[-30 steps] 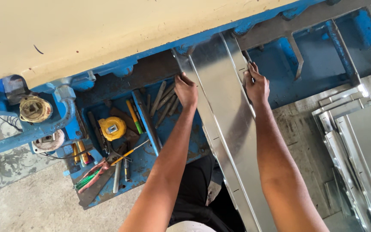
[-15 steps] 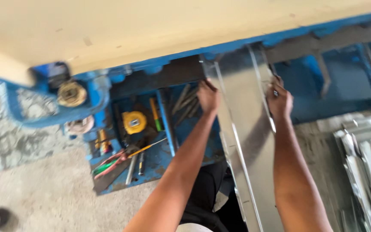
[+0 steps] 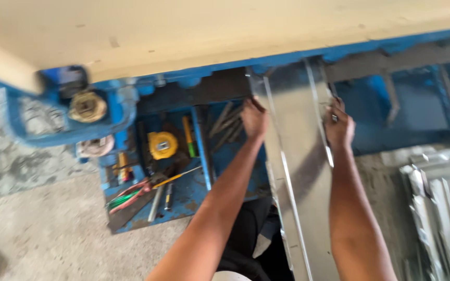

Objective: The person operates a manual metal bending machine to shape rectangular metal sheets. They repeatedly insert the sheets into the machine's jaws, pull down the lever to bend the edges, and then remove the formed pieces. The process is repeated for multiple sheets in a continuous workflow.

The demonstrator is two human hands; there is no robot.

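A long folded sheet-metal channel [image 3: 300, 156] runs from near my body up under the blue machine [image 3: 339, 52]. My left hand [image 3: 254, 118] grips its left edge near the machine's dark jaw. On the channel's right flange my right hand [image 3: 339, 127] is closed, with a ring on one finger. Both forearms reach forward along the strip. The picture is blurred by motion.
A blue tool tray [image 3: 183, 203] to the left holds a yellow tape measure [image 3: 162, 144], several rods, screwdrivers and pliers. Stacked metal channels [image 3: 438, 208] lie on the floor at right. A blue pipe frame with a round fitting [image 3: 87, 106] stands at left. Grey concrete floor [image 3: 42, 229] lies below.
The view has shifted, so everything sits further right and lower in frame. Both hands stay on the metal channel's edges in the same grip.
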